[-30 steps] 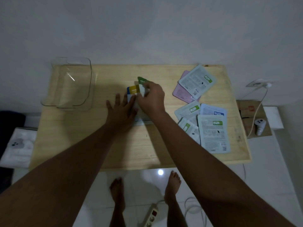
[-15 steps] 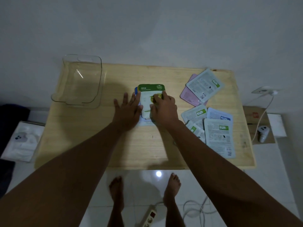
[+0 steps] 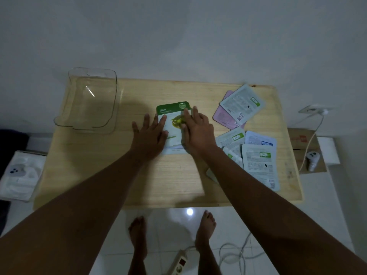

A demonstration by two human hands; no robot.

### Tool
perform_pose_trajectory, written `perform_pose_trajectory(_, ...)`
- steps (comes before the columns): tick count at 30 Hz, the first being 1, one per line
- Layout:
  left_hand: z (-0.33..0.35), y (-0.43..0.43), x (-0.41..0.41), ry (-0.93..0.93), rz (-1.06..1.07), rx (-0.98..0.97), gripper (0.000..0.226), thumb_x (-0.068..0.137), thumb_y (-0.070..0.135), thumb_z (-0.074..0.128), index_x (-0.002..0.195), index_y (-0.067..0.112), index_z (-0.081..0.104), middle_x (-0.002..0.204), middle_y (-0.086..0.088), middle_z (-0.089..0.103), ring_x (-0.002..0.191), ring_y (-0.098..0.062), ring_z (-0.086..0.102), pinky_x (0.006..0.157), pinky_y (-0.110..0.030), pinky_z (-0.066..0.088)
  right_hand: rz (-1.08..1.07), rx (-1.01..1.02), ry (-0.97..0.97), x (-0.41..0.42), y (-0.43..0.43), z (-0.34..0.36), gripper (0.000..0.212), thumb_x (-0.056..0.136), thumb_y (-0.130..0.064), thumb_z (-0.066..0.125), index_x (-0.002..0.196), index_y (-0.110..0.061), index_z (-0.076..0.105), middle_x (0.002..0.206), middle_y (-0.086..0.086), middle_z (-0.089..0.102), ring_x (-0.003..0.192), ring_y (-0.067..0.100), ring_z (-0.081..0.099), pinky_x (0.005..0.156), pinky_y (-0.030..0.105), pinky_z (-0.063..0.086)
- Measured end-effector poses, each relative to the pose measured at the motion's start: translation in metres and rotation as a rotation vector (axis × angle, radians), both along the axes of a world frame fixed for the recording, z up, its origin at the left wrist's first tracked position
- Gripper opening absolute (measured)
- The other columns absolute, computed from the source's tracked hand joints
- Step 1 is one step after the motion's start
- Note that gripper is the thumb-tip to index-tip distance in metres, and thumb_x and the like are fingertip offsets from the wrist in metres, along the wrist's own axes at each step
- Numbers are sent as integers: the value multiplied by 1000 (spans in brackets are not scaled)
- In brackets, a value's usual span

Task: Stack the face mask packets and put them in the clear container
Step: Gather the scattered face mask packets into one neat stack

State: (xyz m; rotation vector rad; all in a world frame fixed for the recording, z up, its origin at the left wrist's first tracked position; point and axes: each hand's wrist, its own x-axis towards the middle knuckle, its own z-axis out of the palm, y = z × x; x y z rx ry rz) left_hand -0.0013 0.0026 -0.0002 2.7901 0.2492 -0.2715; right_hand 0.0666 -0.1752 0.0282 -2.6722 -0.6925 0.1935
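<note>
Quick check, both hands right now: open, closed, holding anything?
Left hand: open, flat on the green olive packet, not gripping.
Right hand: open, fingers spread on the same packet, holding nothing.

Both hands pressed flat on a small stack of face mask packets, green Olive packet (image 3: 174, 120) on top: left hand (image 3: 150, 135) on its left edge, right hand (image 3: 196, 132) on its right, fingers spread. Clear container (image 3: 111, 84) well left of the hands, loose packets (image 3: 256, 155) scattered just right, all on wooden table (image 3: 178, 181).
</note>
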Motion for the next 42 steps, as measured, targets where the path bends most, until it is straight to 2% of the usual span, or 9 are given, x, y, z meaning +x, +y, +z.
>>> perform_pose_trajectory(4, -1, 3, 2, 7, -2, -22, 66, 93, 54, 16, 154, 29, 11, 162, -4, 19, 150, -34, 3, 112, -68, 4, -343, -68, -30, 51, -43, 10, 63, 99, -40, 36, 153, -12, 21, 159, 18, 24, 141, 38, 31, 106, 59, 38)
perform_pose_trajectory(8, -3, 3, 0, -14, -6, -23, 66, 93, 55, 14, 154, 30, 10, 162, -4, 20, 150, -34, 3, 113, -68, 4, -764, -98, 183, 98, -77, 13, 64, 94, -48, 46, 144, -9, 36, 156, 17, 23, 138, 37, 30, 107, 57, 33)
perform_pose_trajectory(12, -3, 2, -2, -42, -9, -15, 68, 93, 56, 13, 154, 27, 13, 161, -5, 23, 150, -34, 5, 112, -68, 6, -608, -170, 288, 108, -85, 13, 53, 79, -39, 68, 125, -18, 56, 149, 12, 28, 133, 37, 34, 106, 56, 36)
perform_pose_trajectory(16, -1, 2, -1, -46, -15, 0, 70, 91, 56, 11, 154, 26, 15, 160, -5, 25, 149, -35, 8, 111, -68, 9, -596, 13, 231, 104, -89, 11, 66, 65, -43, 78, 125, -22, 62, 138, 8, 39, 128, 33, 44, 101, 50, 47)
perform_pose_trajectory(19, 0, 2, 0, -43, -16, -3, 70, 91, 56, 12, 154, 26, 14, 160, -5, 25, 149, -35, 8, 111, -68, 10, -821, 191, 143, 104, -92, 8, 59, 77, -44, 73, 126, -15, 58, 136, 13, 40, 122, 35, 50, 101, 47, 49)
perform_pose_trajectory(26, -3, 1, -3, -66, -25, 7, 68, 93, 54, 15, 154, 24, 18, 158, -8, 29, 148, -37, 11, 110, -69, 10, -1054, 583, 191, 108, -107, 14, 87, 68, -9, 84, 141, -7, 39, 130, 16, 60, 116, 25, 62, 96, 32, 52)
perform_pose_trajectory(32, 0, 1, -1, -33, -8, 2, 70, 91, 56, 12, 154, 26, 15, 159, -7, 27, 149, -36, 8, 111, -68, 7, -897, 763, 109, 96, -99, 33, 49, 73, -18, 67, 122, -15, 64, 96, 7, 72, 86, 17, 69, 84, 39, 60)
perform_pose_trajectory(35, 3, 0, 0, -7, -2, 6, 67, 92, 53, 15, 154, 28, 13, 161, -4, 22, 150, -35, 6, 112, -67, 7, -676, 696, 52, 83, -69, 55, 39, 79, -10, 62, 117, -14, 70, 91, 2, 72, 78, 11, 65, 74, 18, 55)
perform_pose_trajectory(42, 5, -2, 1, 25, -2, 0, 60, 99, 47, 25, 154, 28, 9, 163, -4, 16, 150, -35, 1, 113, -67, 4, -301, 426, 250, 18, 6, 62, 37, 82, -13, 69, 118, -10, 70, 107, 6, 73, 93, 16, 66, 86, 20, 48)
